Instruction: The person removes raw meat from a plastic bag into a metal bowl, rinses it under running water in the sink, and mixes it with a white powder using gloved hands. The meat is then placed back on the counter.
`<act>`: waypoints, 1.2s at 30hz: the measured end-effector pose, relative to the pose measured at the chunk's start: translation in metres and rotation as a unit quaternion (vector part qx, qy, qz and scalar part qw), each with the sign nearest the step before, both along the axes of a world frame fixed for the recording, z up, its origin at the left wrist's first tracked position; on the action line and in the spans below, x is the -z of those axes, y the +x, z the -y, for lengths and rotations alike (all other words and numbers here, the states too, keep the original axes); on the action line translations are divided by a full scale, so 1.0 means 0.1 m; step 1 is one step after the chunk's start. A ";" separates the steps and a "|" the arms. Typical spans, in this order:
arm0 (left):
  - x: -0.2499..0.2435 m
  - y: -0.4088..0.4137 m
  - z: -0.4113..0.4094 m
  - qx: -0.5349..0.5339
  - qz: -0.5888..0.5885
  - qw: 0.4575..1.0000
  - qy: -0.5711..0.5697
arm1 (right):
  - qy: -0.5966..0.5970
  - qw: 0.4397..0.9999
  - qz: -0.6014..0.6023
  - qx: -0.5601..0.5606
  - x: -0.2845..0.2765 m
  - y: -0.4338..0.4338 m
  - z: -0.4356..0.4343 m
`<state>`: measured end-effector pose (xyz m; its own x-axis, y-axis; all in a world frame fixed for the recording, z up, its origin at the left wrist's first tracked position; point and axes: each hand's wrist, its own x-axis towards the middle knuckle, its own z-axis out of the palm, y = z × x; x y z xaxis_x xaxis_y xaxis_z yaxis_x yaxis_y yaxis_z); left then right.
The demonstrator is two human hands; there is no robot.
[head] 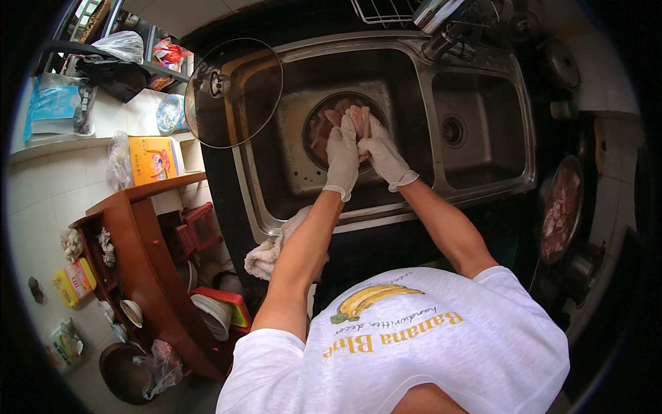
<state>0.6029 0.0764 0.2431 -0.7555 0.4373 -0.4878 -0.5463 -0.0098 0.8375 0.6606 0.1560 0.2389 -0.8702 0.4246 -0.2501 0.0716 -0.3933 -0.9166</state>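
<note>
Both hands wear thin white gloves and meet over a round metal bowl [309,150] in the larger basin of a steel double sink [421,67]. Between them they grip a piece of pale pink raw meat [358,115]. My left hand [342,155] is on the left side of the piece, and my right hand [381,152] is on its right side. More raw meat [321,127] lies in the bowl beneath them. The fingertips overlap the piece, so its full shape is partly hidden.
A glass lid [232,93] overhangs the sink's left edge. A cloth [266,259] lies at the front rim. The faucet [445,44] stands behind the divider. On the right is a pan of raw meat [561,215]. A wooden cabinet [139,259] stands left.
</note>
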 end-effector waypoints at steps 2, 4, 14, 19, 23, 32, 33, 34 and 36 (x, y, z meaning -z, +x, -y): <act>0.05 0.01 0.01 -0.002 0.019 1.000 0.004 | -0.046 0.998 0.021 -0.033 -0.02 0.03 -0.02; 0.03 0.03 -0.01 0.000 0.041 0.999 0.026 | -0.065 0.995 0.041 -0.058 -0.03 0.07 -0.05; -0.02 0.08 0.06 0.014 0.126 0.991 0.045 | 0.019 0.994 0.079 -0.075 -0.10 0.10 -0.02; 0.08 -0.08 0.13 0.053 0.146 0.986 0.056 | 0.225 0.964 0.022 -0.140 0.31 0.17 -0.12; 0.15 -0.32 0.21 0.096 0.195 0.976 0.019 | 0.030 0.980 0.093 -0.174 0.29 0.19 -0.13; 0.37 -0.52 0.51 0.107 0.143 0.983 0.035 | -0.029 0.989 0.114 -0.087 0.15 0.01 -0.38; 0.39 -0.54 0.54 0.107 0.117 0.987 0.028 | -0.049 0.991 0.092 -0.085 0.17 0.01 -0.39; 0.40 -0.56 0.58 0.107 0.091 0.990 0.020 | -0.068 0.992 0.070 -0.082 0.19 0.02 -0.41; 0.37 -0.57 0.58 0.127 0.016 0.991 -0.032 | -0.091 0.990 0.079 -0.079 0.23 0.03 -0.44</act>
